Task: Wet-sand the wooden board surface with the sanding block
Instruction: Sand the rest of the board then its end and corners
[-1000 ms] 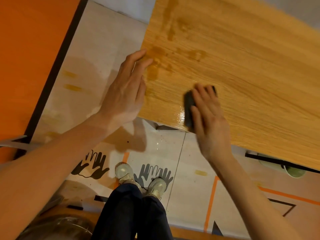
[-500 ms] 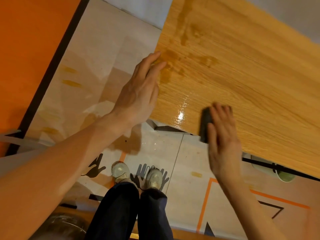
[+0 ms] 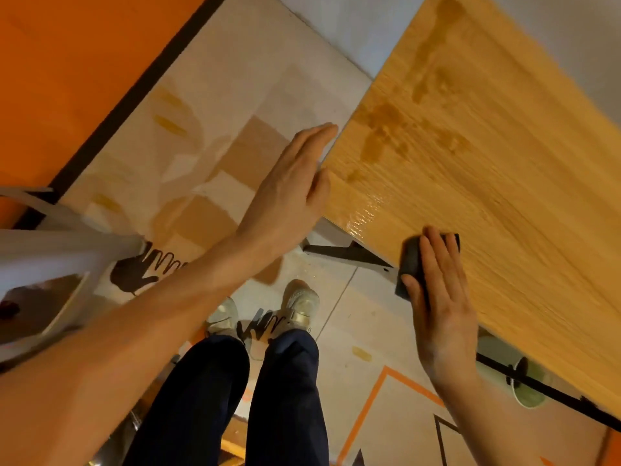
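Observation:
A light wooden board (image 3: 497, 169) fills the upper right, with dark wet patches near its left corner and a glossy wet sheen by its near edge. My right hand (image 3: 440, 307) presses a dark sanding block (image 3: 411, 264) flat on the board's near edge, fingers laid over it. Resting flat against the board's left edge, my left hand (image 3: 289, 190) has its fingers straight and together and holds nothing.
Black metal supports (image 3: 349, 253) run under the board. A green cup (image 3: 527, 395) stands on the floor below its near edge. My legs and shoes (image 3: 299, 304) are on a pale floor with hand-print marks and orange tape lines. A white object (image 3: 50, 250) sits at left.
My right hand has slid the sanding block rightward along the board's near edge. The view has shifted, and my left hand has moved from the board's surface to its left edge.

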Tool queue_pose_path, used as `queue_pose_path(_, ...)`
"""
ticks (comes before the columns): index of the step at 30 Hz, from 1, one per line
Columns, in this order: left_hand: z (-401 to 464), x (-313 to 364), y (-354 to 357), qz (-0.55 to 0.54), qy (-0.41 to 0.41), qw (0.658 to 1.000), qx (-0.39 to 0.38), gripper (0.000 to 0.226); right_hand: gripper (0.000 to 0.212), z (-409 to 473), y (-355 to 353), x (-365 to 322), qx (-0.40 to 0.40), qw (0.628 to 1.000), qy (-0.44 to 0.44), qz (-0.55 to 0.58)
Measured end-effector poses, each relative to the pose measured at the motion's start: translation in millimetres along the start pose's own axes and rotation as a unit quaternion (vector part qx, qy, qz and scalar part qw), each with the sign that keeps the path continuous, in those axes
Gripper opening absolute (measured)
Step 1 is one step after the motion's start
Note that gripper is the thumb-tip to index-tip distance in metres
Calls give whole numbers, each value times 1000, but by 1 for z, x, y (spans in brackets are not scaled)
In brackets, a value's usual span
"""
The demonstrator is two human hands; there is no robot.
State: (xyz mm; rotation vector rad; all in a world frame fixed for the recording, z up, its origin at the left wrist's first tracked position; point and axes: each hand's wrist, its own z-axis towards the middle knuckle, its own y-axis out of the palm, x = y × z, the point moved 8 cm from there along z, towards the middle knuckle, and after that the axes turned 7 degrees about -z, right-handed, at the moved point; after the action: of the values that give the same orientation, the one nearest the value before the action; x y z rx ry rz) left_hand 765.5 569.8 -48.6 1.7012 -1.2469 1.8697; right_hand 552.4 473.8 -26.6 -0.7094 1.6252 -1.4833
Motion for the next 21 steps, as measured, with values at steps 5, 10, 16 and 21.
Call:
queue_pose_path(5, -51, -17, 9, -163, -95, 980, 64, 44, 45, 9, 7, -24, 56, 997, -52, -32)
queue_pose_path(10, -57, -12, 16, -243, -119, 953, 134, 49, 42, 53, 21, -84, 81, 989, -121, -24)
queue_pose_path(16, -60, -15, 16, -268, -158, 934, 174, 48, 47, 59, 25, -86, 37, 977, -208, -14)
queue_pose_path(21, -63, -24, 22, -300, -195, 907, 223, 45, 47, 25, 8, -34, -21, 984, -176, -27)
